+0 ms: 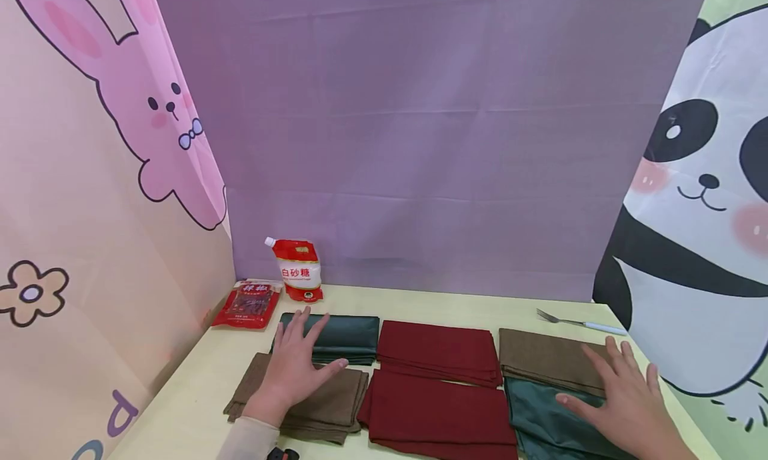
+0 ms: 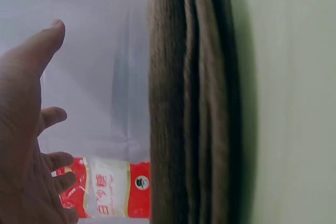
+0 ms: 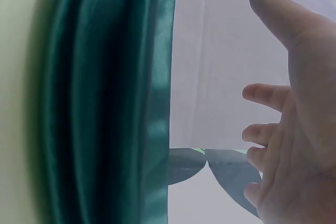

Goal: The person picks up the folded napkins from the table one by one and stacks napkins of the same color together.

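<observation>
Folded cloths lie in two rows on the table (image 1: 198, 400); the left hand (image 1: 294, 370), fingers spread, rests flat across the near brown cloth (image 1: 318, 407) and the dark green cloth (image 1: 345, 337). The right hand (image 1: 624, 397), fingers likewise spread, hovers at the near teal cloth (image 1: 546, 423). Both look soft, light and limp, the teal one probably slippery, so pinching the stacked folded edge seems safest.

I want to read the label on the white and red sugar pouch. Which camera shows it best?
The head view: the sugar pouch stands whole and upright behind the cloths, label facing the camera. The left wrist view catches only its lower part, sideways, beside the left hand. The right wrist view misses it.

The bare left hand (image 1: 292, 370) emerges from a pale beige, close-fitting long sleeve (image 1: 249, 439); the bare right hand (image 1: 624, 400) seems sleeveless at the frame edge.
</observation>
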The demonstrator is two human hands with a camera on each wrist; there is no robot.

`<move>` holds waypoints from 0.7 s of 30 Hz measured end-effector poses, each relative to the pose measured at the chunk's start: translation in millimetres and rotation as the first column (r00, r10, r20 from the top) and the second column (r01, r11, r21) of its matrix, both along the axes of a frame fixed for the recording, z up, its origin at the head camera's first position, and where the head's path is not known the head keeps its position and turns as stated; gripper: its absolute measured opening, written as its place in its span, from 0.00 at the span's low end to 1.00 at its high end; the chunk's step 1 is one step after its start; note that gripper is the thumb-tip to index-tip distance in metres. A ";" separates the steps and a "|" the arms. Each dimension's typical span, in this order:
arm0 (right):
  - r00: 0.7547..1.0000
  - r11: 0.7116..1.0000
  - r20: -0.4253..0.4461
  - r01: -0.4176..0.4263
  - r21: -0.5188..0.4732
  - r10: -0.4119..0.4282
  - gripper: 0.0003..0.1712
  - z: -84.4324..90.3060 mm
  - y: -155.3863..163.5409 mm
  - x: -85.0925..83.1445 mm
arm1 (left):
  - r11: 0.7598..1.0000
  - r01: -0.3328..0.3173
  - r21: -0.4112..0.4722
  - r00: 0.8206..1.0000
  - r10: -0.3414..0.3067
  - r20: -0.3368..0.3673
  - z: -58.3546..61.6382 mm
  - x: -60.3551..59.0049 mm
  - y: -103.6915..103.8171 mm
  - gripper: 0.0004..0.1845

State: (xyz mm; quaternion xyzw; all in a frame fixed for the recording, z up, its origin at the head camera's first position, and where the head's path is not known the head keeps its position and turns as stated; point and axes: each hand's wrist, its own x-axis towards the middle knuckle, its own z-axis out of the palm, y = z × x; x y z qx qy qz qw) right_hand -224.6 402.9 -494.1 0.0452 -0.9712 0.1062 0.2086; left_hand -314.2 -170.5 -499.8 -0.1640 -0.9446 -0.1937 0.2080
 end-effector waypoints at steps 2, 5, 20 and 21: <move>1.000 1.000 -0.003 -0.010 -0.002 0.010 0.62 0.7 1.3 2.0 | 1.000 0.014 -0.004 1.000 -0.014 -0.007 -0.1 -1.1 3.2 0.52; 1.000 1.000 0.017 -0.013 -0.007 0.013 0.61 2.4 4.2 4.3 | 0.999 0.043 -0.007 0.999 -0.043 -0.018 1.5 -1.5 8.5 0.51; 0.994 1.000 0.105 -0.013 -0.024 0.015 0.57 8.1 19.0 11.9 | 0.994 0.105 -0.016 0.994 -0.105 0.028 11.1 -2.3 43.8 0.48; 0.993 1.000 0.116 -0.011 -0.021 0.013 0.57 8.8 20.0 12.4 | 0.994 0.111 -0.013 0.993 -0.110 0.032 11.4 -2.2 46.3 0.48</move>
